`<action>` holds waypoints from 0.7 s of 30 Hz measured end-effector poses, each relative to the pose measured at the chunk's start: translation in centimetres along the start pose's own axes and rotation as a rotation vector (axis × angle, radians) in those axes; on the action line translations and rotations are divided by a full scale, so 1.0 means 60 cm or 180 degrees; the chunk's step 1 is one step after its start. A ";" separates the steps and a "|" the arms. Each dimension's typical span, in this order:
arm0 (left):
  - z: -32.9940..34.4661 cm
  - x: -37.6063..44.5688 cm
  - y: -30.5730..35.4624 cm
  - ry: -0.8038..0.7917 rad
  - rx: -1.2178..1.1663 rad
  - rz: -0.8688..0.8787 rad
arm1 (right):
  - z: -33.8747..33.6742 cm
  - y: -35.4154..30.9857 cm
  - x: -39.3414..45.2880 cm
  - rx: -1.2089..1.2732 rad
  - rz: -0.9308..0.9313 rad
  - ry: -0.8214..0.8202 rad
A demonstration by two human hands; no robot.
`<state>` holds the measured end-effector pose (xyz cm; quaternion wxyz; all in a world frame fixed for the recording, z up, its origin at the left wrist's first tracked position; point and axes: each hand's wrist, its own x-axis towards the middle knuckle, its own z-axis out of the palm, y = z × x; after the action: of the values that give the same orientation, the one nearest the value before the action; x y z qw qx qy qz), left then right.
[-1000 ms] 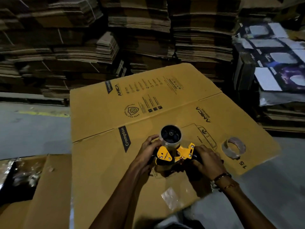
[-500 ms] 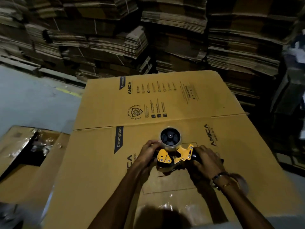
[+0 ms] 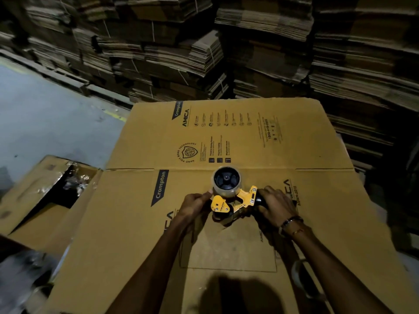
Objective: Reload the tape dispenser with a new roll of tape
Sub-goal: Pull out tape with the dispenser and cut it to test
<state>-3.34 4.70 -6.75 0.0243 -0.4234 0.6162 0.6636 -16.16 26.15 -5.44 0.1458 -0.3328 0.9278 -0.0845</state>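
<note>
Both hands' fingers (image 3: 271, 196) seemingly closed around the tape dispenser (image 3: 235, 200).

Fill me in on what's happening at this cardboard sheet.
A person is working on a yellow tape dispenser lying on a flattened Crompton carton. The right hand grips its black handle; the left hand has fingertips at the clear tape roll, which already sits on the dispenser's black hub. Another tape ring lies on the carton by the right forearm. An opened box sits to the left, with stacks of flattened cartons behind.
</note>
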 end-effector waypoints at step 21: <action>0.000 0.042 0.016 0.0550 0.1321 0.0643 | 0.034 0.009 0.061 0.0175 0.0075 -0.0034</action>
<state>-5.49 3.24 -7.51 -0.0086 -0.4008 0.7783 0.4832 -18.48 24.11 -8.28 0.1608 -0.3182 0.9282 -0.1065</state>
